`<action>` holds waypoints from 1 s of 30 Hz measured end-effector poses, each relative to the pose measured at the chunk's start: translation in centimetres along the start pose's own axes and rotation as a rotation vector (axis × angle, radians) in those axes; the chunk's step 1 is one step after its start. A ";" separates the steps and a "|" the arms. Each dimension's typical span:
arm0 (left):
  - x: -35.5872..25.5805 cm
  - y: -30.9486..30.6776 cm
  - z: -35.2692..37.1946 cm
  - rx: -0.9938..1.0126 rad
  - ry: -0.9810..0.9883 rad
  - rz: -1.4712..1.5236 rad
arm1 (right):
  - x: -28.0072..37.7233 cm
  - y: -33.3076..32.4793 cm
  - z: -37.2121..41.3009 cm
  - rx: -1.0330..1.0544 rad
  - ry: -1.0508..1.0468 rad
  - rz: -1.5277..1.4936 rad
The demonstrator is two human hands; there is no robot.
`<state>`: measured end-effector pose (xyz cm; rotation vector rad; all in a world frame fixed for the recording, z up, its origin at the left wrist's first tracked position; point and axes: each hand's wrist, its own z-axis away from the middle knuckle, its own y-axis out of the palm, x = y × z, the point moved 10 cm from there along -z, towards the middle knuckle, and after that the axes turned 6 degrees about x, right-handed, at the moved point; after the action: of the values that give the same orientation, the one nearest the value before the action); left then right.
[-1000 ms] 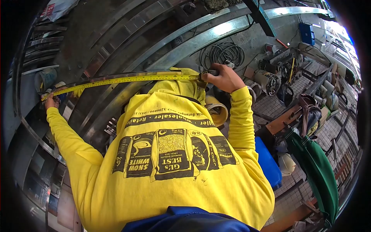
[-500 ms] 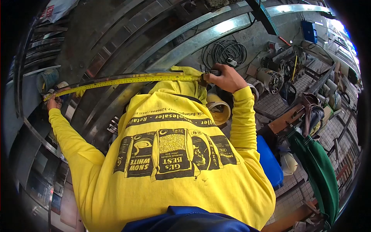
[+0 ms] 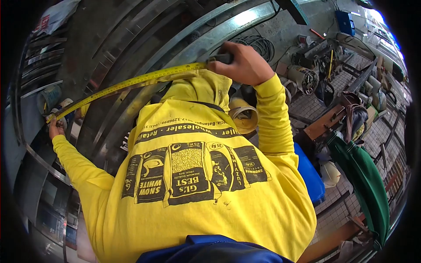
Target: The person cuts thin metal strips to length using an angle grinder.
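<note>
A yellow tape measure (image 3: 144,78) stretches in a long strip across the view, from far left to upper middle. My left hand (image 3: 56,128) grips its end at the far left, fingers closed around the tip. The dark case (image 3: 222,58) is wrapped in my right hand (image 3: 244,65), held out in front of my yellow-sleeved body. The strip slopes upward toward the case and passes over long metal bars (image 3: 151,65). Part of the case is hidden by my fingers.
A yellow-stained bucket (image 3: 244,119) stands below my right forearm. Coiled cable (image 3: 258,47) lies on the floor ahead. On the right are a blue container (image 3: 308,175), a green cloth (image 3: 362,188) and a blue case (image 3: 345,23). Metal lengths (image 3: 41,65) are stacked at the left.
My right hand has risen and moved slightly left with the tape case. The strip now slants more steeply, while my left hand has shifted a little left and down.
</note>
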<state>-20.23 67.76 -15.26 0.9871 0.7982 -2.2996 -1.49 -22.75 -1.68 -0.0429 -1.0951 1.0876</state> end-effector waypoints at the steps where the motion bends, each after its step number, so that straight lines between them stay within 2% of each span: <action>1: -0.6 0.2 0.7 -0.003 0.028 0.042 | 1.3 -0.5 -0.6 -0.019 -0.021 0.052; 4: -2.2 2.1 4.8 -0.029 0.102 0.243 | 4.8 -1.0 -2.3 -0.051 -0.087 0.159; 8: -6.5 11.4 12.3 0.400 0.146 0.467 | 8.3 -0.4 -4.3 -0.073 -0.201 0.133; 10: -8.2 19.6 18.9 0.637 0.180 0.503 | 11.3 -0.6 -4.1 -0.151 -0.290 0.121; 12: -9.6 30.0 27.7 0.999 0.289 0.524 | 14.1 -0.5 -4.1 -0.158 -0.343 0.098; 14: -10.2 38.4 36.8 0.792 0.255 0.391 | 16.2 0.0 -3.3 -0.235 -0.427 0.029; 16: -9.5 45.6 43.8 0.993 0.055 0.687 | 17.7 1.1 -1.8 -0.344 -0.490 0.015; 17: -7.1 47.2 46.1 1.131 -0.232 0.846 | 18.1 1.2 -0.5 -0.404 -0.515 0.013; 18: -5.2 48.1 48.9 1.251 -0.538 0.995 | 18.8 2.2 1.3 -0.331 -0.604 -0.134; 20: -5.7 48.6 51.8 1.315 -0.434 0.780 | 17.3 3.1 5.4 -0.231 -0.679 -0.423; 21: -6.2 48.4 53.1 1.336 -0.376 0.676 | 15.5 3.7 7.5 -0.184 -0.750 -0.411; 22: -6.5 48.2 53.7 1.353 -0.314 0.574 | 12.6 5.3 9.5 -0.166 -0.689 -0.416; 23: -6.2 47.9 54.2 1.454 -0.271 0.528 | 9.7 7.0 11.6 -0.149 -0.629 -0.420; 24: -5.8 47.4 54.7 1.549 -0.223 0.481 | 6.0 10.1 13.1 -0.160 -0.439 -0.442; 25: -5.0 46.9 55.1 1.533 -0.346 0.375 | 1.9 13.4 13.5 -0.201 -0.287 -0.525; 26: -4.0 46.5 55.1 1.577 -0.356 0.304 | -2.4 17.6 14.3 -0.248 -0.123 -0.617; 28: -2.3 45.9 55.0 1.676 -0.346 0.170 | -12.5 23.5 12.8 -0.372 0.070 -0.560; 29: -2.9 46.3 55.6 1.657 -0.262 0.107 | -15.3 24.6 11.2 -0.112 0.356 -0.270; 30: -1.9 45.8 55.6 1.699 -0.260 -0.011 | -17.6 25.8 11.8 0.166 0.632 0.019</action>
<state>-15.39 -1.71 3.19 1.0885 -1.5512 -2.6951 -28.27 -27.58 -21.08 -0.2483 -0.4371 1.0748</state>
